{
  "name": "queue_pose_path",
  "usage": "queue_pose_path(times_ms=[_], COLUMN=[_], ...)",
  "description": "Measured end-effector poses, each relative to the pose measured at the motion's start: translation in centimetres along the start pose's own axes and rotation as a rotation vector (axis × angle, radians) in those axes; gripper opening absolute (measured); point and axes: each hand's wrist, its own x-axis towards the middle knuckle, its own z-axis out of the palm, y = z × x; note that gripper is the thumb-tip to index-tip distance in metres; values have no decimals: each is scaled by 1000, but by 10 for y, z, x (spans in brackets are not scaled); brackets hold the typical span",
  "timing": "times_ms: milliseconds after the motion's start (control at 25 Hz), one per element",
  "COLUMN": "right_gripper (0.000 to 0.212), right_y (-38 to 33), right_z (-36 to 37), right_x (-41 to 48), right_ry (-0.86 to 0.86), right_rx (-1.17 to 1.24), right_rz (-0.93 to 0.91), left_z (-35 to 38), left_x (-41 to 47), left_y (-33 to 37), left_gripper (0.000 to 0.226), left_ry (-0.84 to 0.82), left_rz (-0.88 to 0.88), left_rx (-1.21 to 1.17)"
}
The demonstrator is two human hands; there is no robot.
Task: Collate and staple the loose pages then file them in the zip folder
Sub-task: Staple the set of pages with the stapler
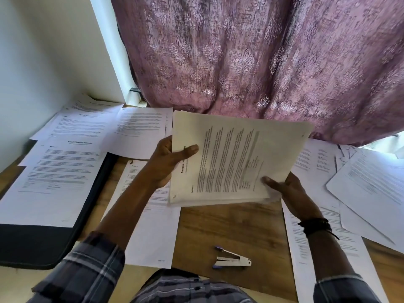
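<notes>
Left hand (168,162) and right hand (290,193) grip a sideways sheaf of printed pages (236,158), seemingly several sheets.

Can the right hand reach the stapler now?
Probably yes: the stapler lies uncovered on the table, nothing between it and the right hand. But that hand and the left hand grip the stack of pages, so it must let go first.

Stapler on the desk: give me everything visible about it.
The stapler is small, with a silver metal body and purple tips. It lies on the wooden table, near the person's body, its two arms joined at the right and spread apart at the left. Only the table touches it; the left hand and right hand hold the page stack farther back.
</notes>
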Motion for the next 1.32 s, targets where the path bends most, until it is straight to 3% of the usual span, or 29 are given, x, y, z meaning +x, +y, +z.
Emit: queue_pose_path(times_ms=[160,280,480,640,720,1000,1200,1320], right_gripper=[52,64,62,48,42,36,39,40], right_y=[-2,3,7,31,38,51,33,27], right_z=[0,10,18,10,11,30,22,8], right_x=[4,-2,-17,-21,-20,-11,3,12], right_ry=[97,211,365,303,306,437,456,358], right_rx=[69,-81,-196,-173,-202,-307,-355,-344], right_rz=[-62,-153,-245,-196,-156,-146,-136,-45], left_z=[-10,-6,2,2,3,14,3,-10], left_x=[7,4,-2,-11,-16,-16,-7,-9], left_y=[-11,-23,-38,-69,-88,-99,-77,-87], left_gripper=[26,22,25,35,27,35,21,22], left_ry=[31,90,122,108,125,148,194,266], left_rz=[50,100,140,-20,-87,-19,57,-152], left_rx=[47,96,144,163,186,295,386,317])
